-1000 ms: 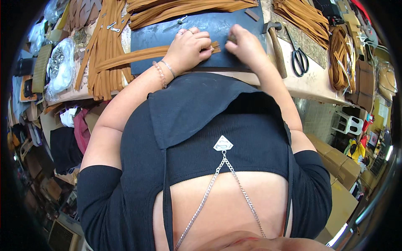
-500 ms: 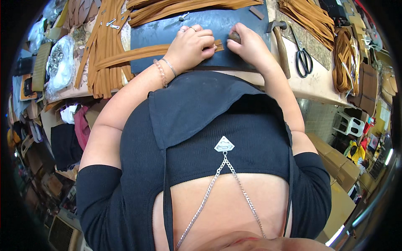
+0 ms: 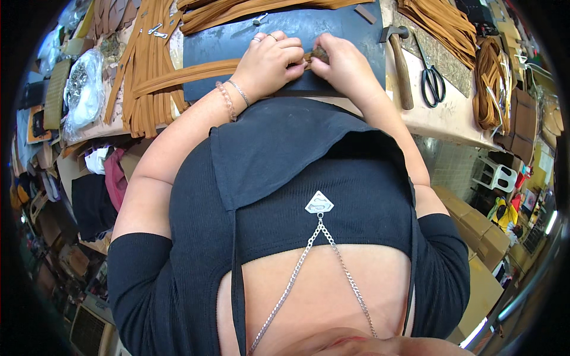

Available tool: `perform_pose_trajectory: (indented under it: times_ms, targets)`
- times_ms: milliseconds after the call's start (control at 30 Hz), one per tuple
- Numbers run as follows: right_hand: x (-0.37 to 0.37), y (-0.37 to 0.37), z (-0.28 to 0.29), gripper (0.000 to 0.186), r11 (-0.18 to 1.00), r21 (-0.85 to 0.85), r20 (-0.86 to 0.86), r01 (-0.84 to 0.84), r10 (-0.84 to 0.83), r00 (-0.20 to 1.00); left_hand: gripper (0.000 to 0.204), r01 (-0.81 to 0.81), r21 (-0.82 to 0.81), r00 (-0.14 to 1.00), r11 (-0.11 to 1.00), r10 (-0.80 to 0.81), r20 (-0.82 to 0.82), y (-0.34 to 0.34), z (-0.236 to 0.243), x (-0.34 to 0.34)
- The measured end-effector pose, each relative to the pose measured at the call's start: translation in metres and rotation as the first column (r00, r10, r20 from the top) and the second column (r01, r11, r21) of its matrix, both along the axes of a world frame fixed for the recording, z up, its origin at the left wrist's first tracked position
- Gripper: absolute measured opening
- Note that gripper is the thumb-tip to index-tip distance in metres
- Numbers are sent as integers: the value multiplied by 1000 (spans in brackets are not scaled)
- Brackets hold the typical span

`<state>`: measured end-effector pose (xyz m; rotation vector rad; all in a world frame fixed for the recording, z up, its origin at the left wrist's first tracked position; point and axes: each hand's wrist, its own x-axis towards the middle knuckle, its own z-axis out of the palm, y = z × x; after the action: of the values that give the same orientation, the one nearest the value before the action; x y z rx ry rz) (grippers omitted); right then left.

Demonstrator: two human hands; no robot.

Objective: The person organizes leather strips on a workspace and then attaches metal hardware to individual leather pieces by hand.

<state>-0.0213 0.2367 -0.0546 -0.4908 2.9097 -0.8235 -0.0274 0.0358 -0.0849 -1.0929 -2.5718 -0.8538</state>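
A long brown zipper strip (image 3: 187,78) runs across the dark board (image 3: 222,44). My left hand (image 3: 270,65) is closed on its right end, the fingers bent and the thumb pressed toward them. Close beside it, my right hand (image 3: 344,62) grips a small rounded, brownish-grey lump (image 3: 320,54) between thumb and fingers. The lump is at the end of the zipper strip; whether it touches the tape is hidden by my fingers. A small silver zipper slider (image 3: 260,19) lies on the board beyond my left hand.
A hammer (image 3: 401,68) and black-handled scissors (image 3: 433,86) lie to the right. Several brown zipper strips (image 3: 151,113) hang over the table's left edge, with sliders (image 3: 157,31) on them. Zipper bundles (image 3: 267,15) lie at the back. A plastic bag (image 3: 84,89) sits far left.
My right hand has moved left with the lump, up to the zipper end beside my left hand. My left hand keeps its hold, shifted very slightly.
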Motion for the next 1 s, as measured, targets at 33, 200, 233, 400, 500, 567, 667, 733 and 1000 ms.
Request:
perform_pose_trajectory:
  times_ms: [33, 200, 233, 400, 500, 567, 667, 733, 1000]
  targets:
    - [-3, 5, 1, 26, 1000, 21, -24, 7, -6, 1000, 17, -7, 3, 1000, 1000, 7, -1, 0, 0, 0]
    - [-7, 11, 4, 30, 996, -79, -33, 36, -38, 999, 17, -11, 15, 1000, 1000, 11, -5, 0, -3, 2]
    - [-8, 6, 5, 31, 992, -119, 17, -51, 53, 998, 17, -10, 14, 1000, 1000, 10, -13, -1, -3, 1]
    - [-5, 8, -3, 30, 998, 20, -77, -58, 60, 995, 17, -13, 6, 1000, 1000, 13, -10, -2, -1, 1]
    - [-9, 9, 2, 30, 999, -49, 4, 10, -10, 1000, 12, -27, -30, 999, 999, 26, -30, -1, -1, -2]
    - [-8, 7, 3, 29, 986, -164, 53, 20, -12, 999, 17, -5, 13, 1000, 1000, 5, -7, 1, -2, 0]
    - [-5, 3, -8, 30, 997, -22, -126, -74, 70, 990, 17, 4, 16, 1000, 1000, -4, -18, -1, -2, -1]
    - [-10, 10, -6, 30, 998, 13, -93, -61, 62, 994, 17, -3, 7, 1000, 1000, 3, -18, -1, -2, -1]
    - [-1, 5, -4, 32, 998, -10, -60, -67, 66, 996, 16, 0, -10, 1000, 1000, 0, -19, 1, -4, -2]
